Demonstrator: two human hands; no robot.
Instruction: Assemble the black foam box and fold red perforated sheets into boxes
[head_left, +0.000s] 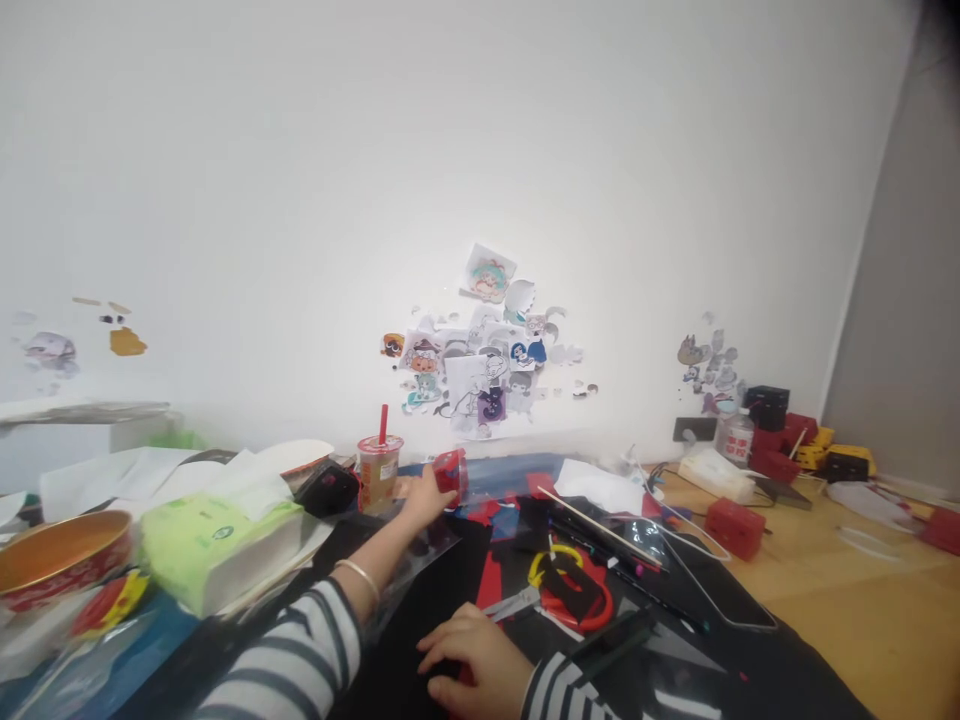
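Note:
My left hand reaches far forward, its fingers against a small red box near the wall. A drink cup with a red straw stands just left of that hand. Nearer to me, my right hand rests on the black sheet with its fingers bent and apart, nothing visible in them. Beyond its knuckles lie scissors, beside yellow and red rings. Red paper scraps lie between the two hands.
On the left are a green tissue pack, a red and gold bowl and white papers. Thin sticks, pens and a phone lie to the right. Red boxes and a bottle stand farther right. Cut-out drawings cover part of the wall.

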